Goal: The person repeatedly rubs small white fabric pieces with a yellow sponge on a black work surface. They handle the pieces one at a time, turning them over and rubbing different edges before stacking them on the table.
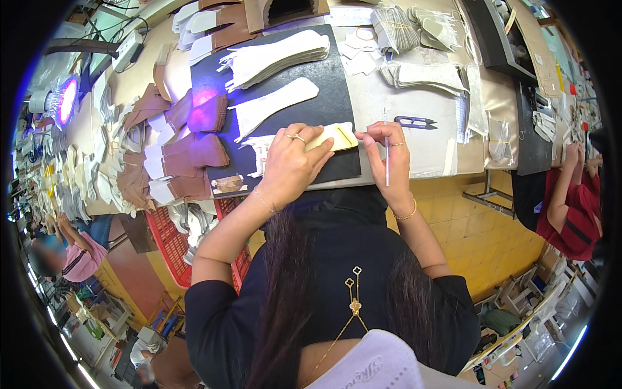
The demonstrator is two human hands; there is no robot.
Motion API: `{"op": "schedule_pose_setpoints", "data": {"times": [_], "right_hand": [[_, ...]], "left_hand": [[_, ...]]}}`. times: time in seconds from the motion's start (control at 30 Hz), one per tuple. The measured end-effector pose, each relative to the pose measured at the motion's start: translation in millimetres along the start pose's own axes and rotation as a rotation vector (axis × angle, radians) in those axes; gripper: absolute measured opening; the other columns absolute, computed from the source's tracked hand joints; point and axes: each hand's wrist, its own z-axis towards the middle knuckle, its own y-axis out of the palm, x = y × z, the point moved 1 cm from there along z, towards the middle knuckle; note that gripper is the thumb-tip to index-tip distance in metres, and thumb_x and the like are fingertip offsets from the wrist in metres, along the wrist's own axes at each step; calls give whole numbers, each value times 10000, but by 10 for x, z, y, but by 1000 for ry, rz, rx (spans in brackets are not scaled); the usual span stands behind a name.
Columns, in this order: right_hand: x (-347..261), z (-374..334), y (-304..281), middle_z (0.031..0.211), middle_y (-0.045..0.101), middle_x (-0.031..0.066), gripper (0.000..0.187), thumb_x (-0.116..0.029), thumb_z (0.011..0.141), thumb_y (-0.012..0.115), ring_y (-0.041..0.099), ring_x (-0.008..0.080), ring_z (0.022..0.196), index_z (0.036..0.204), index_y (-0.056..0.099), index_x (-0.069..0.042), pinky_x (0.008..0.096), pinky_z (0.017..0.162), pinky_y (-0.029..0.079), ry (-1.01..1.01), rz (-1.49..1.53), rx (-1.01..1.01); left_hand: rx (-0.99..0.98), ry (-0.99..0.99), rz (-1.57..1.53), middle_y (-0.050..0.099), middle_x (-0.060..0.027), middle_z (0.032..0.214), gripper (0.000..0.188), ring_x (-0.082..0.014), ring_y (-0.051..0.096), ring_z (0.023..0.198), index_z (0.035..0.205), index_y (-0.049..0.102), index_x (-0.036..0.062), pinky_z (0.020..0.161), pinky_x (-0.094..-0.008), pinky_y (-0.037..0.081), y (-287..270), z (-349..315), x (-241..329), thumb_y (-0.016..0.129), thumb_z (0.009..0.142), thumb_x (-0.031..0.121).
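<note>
My left hand [295, 159] is on a yellow template [338, 137] with a dark narrow slot, pressing it onto a pale piece beneath. The fingers and thumb cover the template's left part. At its right end, the thumb and forefinger of my right hand [389, 152] come close to the edge; whether they touch it I cannot tell. A slim pale pen [387, 168] stands nearly upright among the right hand's fingers. Beyond my left hand lies a single white shaped piece [282, 104], and farther off a thick stack of similar white pieces [278, 58]. A dark mat [343, 84] lies beneath the work.
Thread snips [415, 122] lie just right of my right hand. Brown and white pieces [188, 155] are piled at left, near a glowing lamp [67, 102]. Bundled pale pieces [395, 29] lie at the far side. A red crate [175, 240] stands below the table. Other people sit at both sides.
</note>
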Motion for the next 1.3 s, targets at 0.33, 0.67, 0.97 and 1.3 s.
{"op": "schedule_pose_setpoints", "data": {"times": [0.33,0.67,0.97,1.3], "right_hand": [[-150,87,-54,1022,713,126,183,-150,1042,557,686,270,915,1046,680,-15,416,982,444,-302,-242,-119],[-90,259,70,843,693,96,118,-87,956,660,641,256,808,861,669,-16,397,853,443,-392,-291,-95],[-165,159,-132,702,599,43,219,-127,923,711,579,227,690,738,613,-60,410,855,431,-443,-426,-164],[-120,108,-210,879,679,61,384,-340,1090,496,596,191,823,948,677,-33,385,931,447,-293,-167,56]], "left_hand": [[17,90,130,688,-144,1172,262,-274,630,1045,1067,710,38,890,-422,493,113,-80,35,734,847,177],[19,74,166,684,-125,1173,274,-273,644,1052,1070,716,53,869,-423,507,118,-84,68,774,825,162],[7,88,179,683,-129,1182,281,-278,640,1054,1083,714,52,862,-421,502,130,-103,46,767,831,165],[79,156,77,631,-89,1131,291,-301,594,1078,1087,716,109,892,-459,475,142,-171,-54,791,808,137]]}}
